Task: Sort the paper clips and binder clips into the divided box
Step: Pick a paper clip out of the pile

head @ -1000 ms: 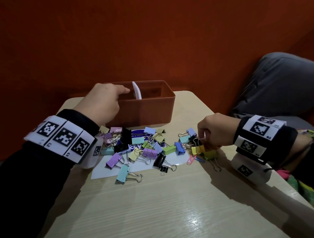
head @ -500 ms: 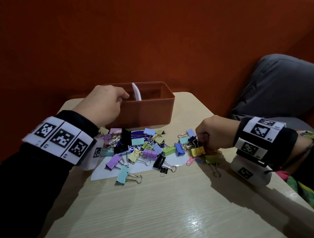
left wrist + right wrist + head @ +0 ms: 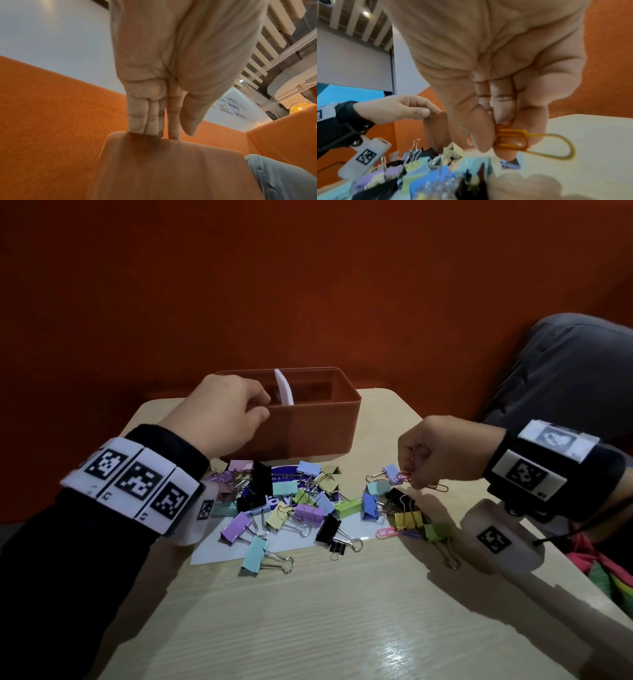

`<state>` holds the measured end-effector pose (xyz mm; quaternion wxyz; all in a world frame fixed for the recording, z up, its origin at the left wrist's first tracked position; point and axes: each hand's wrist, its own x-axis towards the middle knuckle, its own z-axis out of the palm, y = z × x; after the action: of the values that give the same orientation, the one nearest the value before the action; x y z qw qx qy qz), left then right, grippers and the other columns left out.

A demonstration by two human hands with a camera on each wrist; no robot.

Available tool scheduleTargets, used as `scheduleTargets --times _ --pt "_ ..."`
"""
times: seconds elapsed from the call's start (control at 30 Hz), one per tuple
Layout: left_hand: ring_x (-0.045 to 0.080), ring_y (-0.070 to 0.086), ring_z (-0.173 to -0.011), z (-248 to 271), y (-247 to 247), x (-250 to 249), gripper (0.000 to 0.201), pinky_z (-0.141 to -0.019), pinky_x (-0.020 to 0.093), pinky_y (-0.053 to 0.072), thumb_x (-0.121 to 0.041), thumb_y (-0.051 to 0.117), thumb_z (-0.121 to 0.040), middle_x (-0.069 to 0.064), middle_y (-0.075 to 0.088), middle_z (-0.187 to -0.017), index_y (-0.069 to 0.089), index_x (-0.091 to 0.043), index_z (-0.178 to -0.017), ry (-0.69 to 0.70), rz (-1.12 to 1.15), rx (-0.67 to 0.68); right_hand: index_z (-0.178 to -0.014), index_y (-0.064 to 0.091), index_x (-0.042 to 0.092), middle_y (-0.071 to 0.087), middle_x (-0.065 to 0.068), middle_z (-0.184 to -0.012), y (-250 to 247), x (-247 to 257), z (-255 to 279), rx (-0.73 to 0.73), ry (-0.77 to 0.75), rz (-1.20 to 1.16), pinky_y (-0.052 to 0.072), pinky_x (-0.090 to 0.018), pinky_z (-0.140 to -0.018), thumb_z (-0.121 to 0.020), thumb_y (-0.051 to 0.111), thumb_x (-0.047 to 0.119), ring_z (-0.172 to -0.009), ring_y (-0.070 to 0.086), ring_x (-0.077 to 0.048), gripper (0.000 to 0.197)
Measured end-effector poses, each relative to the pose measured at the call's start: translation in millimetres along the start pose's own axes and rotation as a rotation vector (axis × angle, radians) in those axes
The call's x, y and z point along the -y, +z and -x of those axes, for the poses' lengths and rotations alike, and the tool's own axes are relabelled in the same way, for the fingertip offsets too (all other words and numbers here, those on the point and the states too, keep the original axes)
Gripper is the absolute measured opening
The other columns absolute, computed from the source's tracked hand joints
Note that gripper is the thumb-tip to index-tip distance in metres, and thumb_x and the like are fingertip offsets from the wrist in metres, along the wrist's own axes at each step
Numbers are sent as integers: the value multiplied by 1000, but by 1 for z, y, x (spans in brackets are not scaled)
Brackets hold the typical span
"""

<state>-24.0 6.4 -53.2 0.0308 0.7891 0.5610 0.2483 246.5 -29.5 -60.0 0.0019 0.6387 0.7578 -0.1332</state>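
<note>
Your left hand [image 3: 219,412] sits at the near left corner of the divided box [image 3: 308,433]. Its fingers [image 3: 137,119] hang over the rim and the thumb lies against the outer wall, so its grip is closed on the box edge. The box is brown and stands at the far side of the worktop [image 3: 342,611], against the orange wall. A white divider [image 3: 284,388] splits it into a left and a right compartment; what lies inside them cannot be told.

Just in front of the box, a heap of binder clips [image 3: 301,508] in purple, teal, green, blue, yellow and black is spread over a white sheet [image 3: 212,553] with a blue round print. A teal binder clip [image 3: 255,553] lies nearest you at the front edge of the heap, and a black one [image 3: 329,529] rests just right of it. A pink paper clip [image 3: 387,532] lies flat on the worktop at the right end of the heap, beside a yellow binder clip [image 3: 407,518].

Your right hand [image 3: 442,453] is raised above the right end of the heap. Its grip is a tight pinch of thumb and fingertips [image 3: 503,108] on orange paper clips [image 3: 513,140], one of which is a golden wire loop sticking out to the side. At the far right, grey fabric [image 3: 568,364] lies beside the worktop.
</note>
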Motion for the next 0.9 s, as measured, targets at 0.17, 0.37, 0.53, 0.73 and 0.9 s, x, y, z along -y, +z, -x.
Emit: scheduleTargets --times 0.17,0.37,0.53,0.73,0.9 --pt "8 50 -88 3 -2 -6 31 -71 19 33 -32 59 -93 1 64 -117 64 -21 -122 6 -31 25 -85 68 15 73 0 -71 -10 15 -5 -6 -55 -248 50 -29 -58 -76 74 8 -60 61 -9 13" --pt "-1 62 -68 3 1 -13 7 -58 5 40 -25 66 -89 -14 66 -72 73 -25 -88 55 313 -109 -88 58 14 73 -5 -73 -11 49 -21 -112 -165 -606 58 -31 -60 -79 73 3 -69 71 -20 21" --pt "9 66 -59 7 -2 -25 14 -54 20 53 -25 73 -81 8 73 -73 71 -12 -86 -11 715 136 -85 40 17 67 -21 -77 -6 79 -30 -205 -288 -698 54 -32 -50 -78 69 -6 -51 60 -14 38" --pt "11 68 -63 7 -1 -19 10 -56 22 53 -17 75 -80 10 73 -79 69 -15 -87 -25 719 185 -83 35 19 62 -16 -69 -3 87 -31 -271 -328 -684 49 -31 -48 -80 66 -7 -48 56 -13 40" --pt "18 70 -74 7 2 -19 15 -62 25 56 -12 73 -82 20 70 -88 64 -20 -90 4 788 258 -88 34 16 58 -12 -67 3 86 -28 -236 -298 -887 55 -43 -54 -85 64 -2 -52 66 -25 34"
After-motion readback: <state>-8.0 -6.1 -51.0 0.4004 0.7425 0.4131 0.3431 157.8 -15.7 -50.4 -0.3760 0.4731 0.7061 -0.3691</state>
